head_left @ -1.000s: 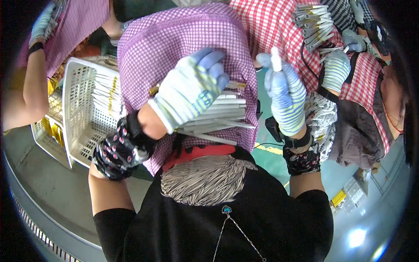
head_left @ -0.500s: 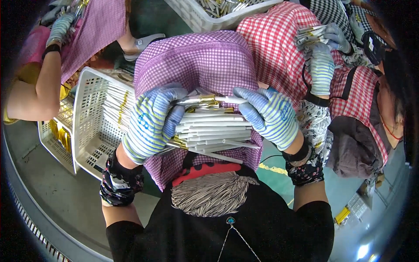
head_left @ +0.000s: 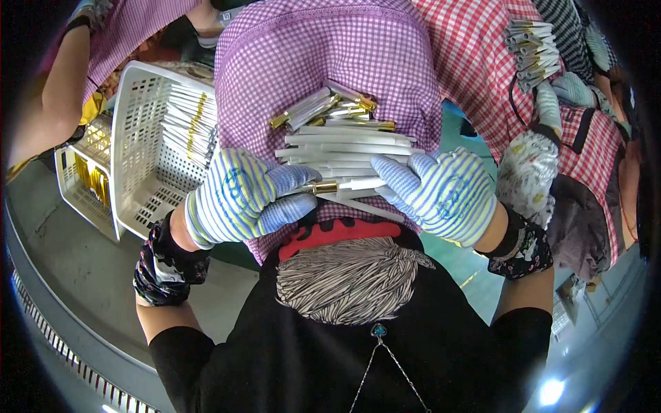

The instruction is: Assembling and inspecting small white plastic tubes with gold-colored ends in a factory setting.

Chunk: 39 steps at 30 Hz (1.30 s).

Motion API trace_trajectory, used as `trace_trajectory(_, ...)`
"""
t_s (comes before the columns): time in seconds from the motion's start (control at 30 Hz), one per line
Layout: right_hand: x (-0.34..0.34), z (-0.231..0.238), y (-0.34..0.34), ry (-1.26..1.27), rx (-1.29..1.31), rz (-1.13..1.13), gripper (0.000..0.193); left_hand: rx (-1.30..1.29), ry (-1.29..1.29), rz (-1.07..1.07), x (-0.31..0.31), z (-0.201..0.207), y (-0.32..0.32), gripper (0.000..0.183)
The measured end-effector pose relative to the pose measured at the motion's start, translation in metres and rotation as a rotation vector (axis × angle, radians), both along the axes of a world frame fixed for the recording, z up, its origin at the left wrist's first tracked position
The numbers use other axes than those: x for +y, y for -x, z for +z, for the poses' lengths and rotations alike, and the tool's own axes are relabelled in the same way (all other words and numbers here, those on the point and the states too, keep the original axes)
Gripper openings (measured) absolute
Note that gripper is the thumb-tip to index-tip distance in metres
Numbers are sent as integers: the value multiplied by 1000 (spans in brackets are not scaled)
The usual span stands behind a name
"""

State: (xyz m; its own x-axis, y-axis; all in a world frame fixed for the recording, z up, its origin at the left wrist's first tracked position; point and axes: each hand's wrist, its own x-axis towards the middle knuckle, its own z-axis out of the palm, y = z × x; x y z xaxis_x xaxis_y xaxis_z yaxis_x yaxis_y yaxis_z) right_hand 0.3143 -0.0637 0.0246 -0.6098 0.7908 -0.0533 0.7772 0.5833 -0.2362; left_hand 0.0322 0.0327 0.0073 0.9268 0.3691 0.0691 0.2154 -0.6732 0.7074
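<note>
One slim pale piece with a shiny gold metal collar sits in the left hand, blue-and-yellow striped knit glove, thumb and fingers closed down to a pinch around it, collar end pointing right. Right hand, matching glove, has fingertips drawn in to a narrow pinch on a thin white stick with a stepped tip. Tip and collar line up end to end, low over the lap; can't tell if they're joined. Just beyond: pile of loose white tapered sticks, lying crosswise on a purple-and-white gingham apron. Past those, a small heap of short clear-and-gold pieces, same apron. Left side: white perforated plastic basket with long white sticks with gold bands inside. Right: co-worker in red-and-white gingham, near a bunch of white-and-gold sticks.
</note>
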Motion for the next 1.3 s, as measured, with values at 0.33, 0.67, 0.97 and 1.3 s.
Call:
trace_trajectory(0.33,-4,-12,10,194,278,-116,31,-43,-36,24,-13,-3,-9,32)
trace_trajectory(0.67,-32,-10,1,516,353,-110,26,116,-244,-98,-31,-7,4,36)
trace_trajectory(0.97,-68,-54,-59,246,162,-318,29,70,-337,-92,-28,-31,28,39)
trace_trajectory(1.3,-102,-87,-68,347,12,-275,20,163,154,-142,1,7,4,32)
